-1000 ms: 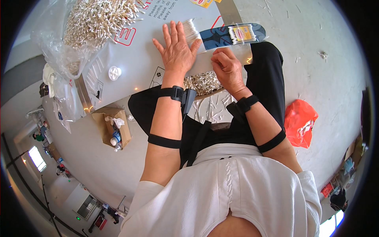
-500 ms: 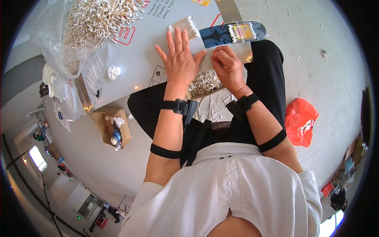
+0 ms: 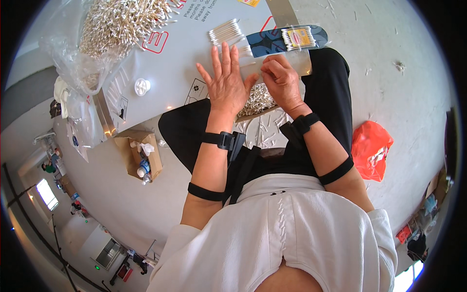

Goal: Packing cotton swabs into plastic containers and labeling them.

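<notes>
Fingers spread, my left hand lies palm down near the front edge of the board, just short of a neat row of cotton swabs. A few more swabs lie beyond its fingertips. My right hand is closed with the fingers curled in; anything inside it is hidden. A single swab lies between the two hands. Beyond my right hand, a blue patterned strip bears a flat swab pack with a yellow label. Loose swabs fill a container below my hands.
A big heap of swabs in a clear plastic bag covers the board's far left. A small round white object stands nearer. On the floor are a cardboard box with bottles, a red bag and scattered swabs.
My left hand has drawn back toward me and slightly right, uncovering the swab row and the swabs beside it. The right hand stays closed in nearly the same place.
</notes>
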A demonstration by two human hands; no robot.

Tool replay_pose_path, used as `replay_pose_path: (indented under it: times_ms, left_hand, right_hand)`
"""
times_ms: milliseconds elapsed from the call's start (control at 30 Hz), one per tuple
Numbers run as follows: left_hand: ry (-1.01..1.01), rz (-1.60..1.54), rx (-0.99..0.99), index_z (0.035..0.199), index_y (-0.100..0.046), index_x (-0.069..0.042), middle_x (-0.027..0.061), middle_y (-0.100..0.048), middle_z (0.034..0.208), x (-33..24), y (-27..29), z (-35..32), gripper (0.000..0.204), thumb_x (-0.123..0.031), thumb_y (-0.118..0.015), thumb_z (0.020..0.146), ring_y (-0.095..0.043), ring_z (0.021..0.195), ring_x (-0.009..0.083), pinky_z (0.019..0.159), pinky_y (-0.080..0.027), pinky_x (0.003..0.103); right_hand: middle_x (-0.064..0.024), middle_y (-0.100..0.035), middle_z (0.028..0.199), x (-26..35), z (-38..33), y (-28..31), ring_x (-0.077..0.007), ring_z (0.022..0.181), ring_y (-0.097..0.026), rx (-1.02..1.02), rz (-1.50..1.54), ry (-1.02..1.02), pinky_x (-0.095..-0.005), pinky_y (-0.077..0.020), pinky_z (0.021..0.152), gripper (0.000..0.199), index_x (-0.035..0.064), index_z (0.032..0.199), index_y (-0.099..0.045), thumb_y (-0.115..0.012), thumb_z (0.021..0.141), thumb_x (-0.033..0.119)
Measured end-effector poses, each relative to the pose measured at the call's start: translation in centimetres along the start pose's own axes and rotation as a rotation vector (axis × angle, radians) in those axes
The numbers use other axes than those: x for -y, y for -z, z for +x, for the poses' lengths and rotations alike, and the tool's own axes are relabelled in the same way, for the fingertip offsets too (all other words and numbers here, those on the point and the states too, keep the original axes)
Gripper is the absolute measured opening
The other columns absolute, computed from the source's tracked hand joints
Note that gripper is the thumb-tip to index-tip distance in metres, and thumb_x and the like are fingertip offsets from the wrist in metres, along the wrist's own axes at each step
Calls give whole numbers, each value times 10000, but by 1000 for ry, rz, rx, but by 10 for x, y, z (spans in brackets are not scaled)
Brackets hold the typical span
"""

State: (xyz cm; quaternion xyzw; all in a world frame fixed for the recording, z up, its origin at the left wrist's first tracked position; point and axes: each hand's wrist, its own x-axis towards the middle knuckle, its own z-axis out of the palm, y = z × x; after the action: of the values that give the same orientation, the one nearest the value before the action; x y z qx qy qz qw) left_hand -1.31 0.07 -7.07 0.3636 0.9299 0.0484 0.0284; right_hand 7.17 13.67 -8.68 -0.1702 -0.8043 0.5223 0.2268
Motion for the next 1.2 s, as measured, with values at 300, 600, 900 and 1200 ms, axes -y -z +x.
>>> replay_pose_path:
  times_ms: [300, 600, 900, 1200]
  left_hand:
    - [-1, -10, -16, 1519, -250, -70, 115, -133, 1618, -3, -4, -15, 879, -544, -607, 870, -69, 1496, 330, 1108, -9, 698]
    - [46, -70, -56, 1515, -257, -72, 131, -138, 1612, 3, -1, 0, 841, -516, -601, 888, -63, 1493, 340, 1101, -27, 705]
    - [75, -40, 6, 1520, -267, -135, 136, -131, 1611, -2, -3, -31, 797, -472, -621, 891, -56, 1489, 365, 1094, -60, 713]
    - [67, -36, -44, 1517, -264, -118, 141, -130, 1610, 1, -3, 0, 786, -462, -614, 902, -48, 1486, 383, 1083, -78, 725]
  right_hand:
    - [-95, -621, 952, 0, -1, 0, -269, 786, -642, -6, -35, 29, -328, -525, 676, 101, 2, 833, -621, -656, 759, -57]
    - [-88, -617, 949, 0, -1, 0, -257, 776, -639, -4, -37, 25, -324, -523, 669, 110, 6, 830, -615, -662, 756, -61]
    - [-98, -614, 924, 0, 0, -1, -314, 788, -643, -12, -12, 12, -365, -529, 688, 120, 24, 814, -595, -651, 743, -55]
    - [-84, -618, 946, -1, -1, -1, -244, 760, -640, -13, -31, 28, -313, -523, 665, 100, 7, 821, -613, -662, 761, -57]
